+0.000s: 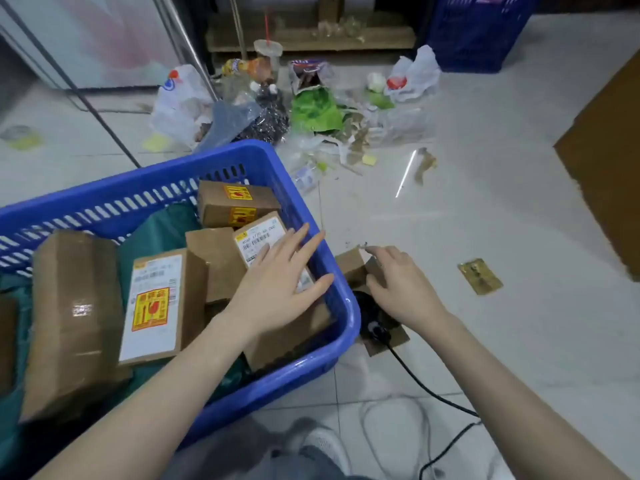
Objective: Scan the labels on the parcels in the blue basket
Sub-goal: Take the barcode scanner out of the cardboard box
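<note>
**A:** Since only the head view is on offer, where do the parcels sit?

**B:** Inside the blue slotted plastic basket (341, 308) on the tiled floor: several brown cardboard parcels, one with a white label and a yellow-red sticker (152, 306) near the basket's middle, another with a barcode label (258, 242) against the basket's right wall.

**A:** And the hands?

**B:** The left hand (277, 282) lies spread on that barcode parcel, fingers (298, 239) released and flat, gripping nothing. The right hand (401, 285) is outside the basket, just beside its right wall, over a small open cardboard box (353, 266) with a black corded scanner (375, 329) in it. Its fingers are loosely curled; I cannot tell whether they grip the box flap.

**A:** Which step, then?

**B:** Probably setting up: one parcel steadied, the scanner not yet picked up. Next, the right hand would need to take the scanner and aim it at the uncovered barcode.
</note>
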Tool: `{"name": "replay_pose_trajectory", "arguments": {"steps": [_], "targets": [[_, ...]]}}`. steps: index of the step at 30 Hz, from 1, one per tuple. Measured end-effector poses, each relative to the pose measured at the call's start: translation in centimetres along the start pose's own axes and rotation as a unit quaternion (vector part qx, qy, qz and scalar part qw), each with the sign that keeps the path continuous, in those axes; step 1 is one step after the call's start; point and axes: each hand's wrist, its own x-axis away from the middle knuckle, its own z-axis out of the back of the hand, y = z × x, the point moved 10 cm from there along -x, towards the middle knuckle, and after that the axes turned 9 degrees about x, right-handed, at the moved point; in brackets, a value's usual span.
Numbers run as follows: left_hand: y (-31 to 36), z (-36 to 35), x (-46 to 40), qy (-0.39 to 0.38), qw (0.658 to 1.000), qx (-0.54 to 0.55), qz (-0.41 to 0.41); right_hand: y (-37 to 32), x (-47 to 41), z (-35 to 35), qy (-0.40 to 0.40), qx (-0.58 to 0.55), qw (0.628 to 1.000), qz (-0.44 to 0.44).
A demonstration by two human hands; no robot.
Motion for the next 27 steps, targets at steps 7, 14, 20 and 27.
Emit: {"name": "replay_pose_trajectory", "arguments": {"steps": [7, 14, 20, 27], "targets": [[-1.6, -2.0, -0.7, 0.012, 0.996, -0.07, -0.049, 3.6, -0.6, -8.3, -0.085, 0.011, 0.995, -0.047], [-2.0, -2.2, -0.8, 0.038, 0.995, -0.077, -0.057, 5.1, -1.1, -14.2, -0.149, 0.028, 0.986, -0.07], [-2.0, -1.6, -0.5, 0.048, 0.995, -0.071, -0.061, 5.6, -1.2, -16.1, -0.176, 0.045, 0.979, -0.087], [-1.9, 0.4, 0.3, 0.065, 0.994, -0.068, -0.055, 4.9, -1.2, -13.6, -0.128, 0.024, 0.987, -0.092]]}}
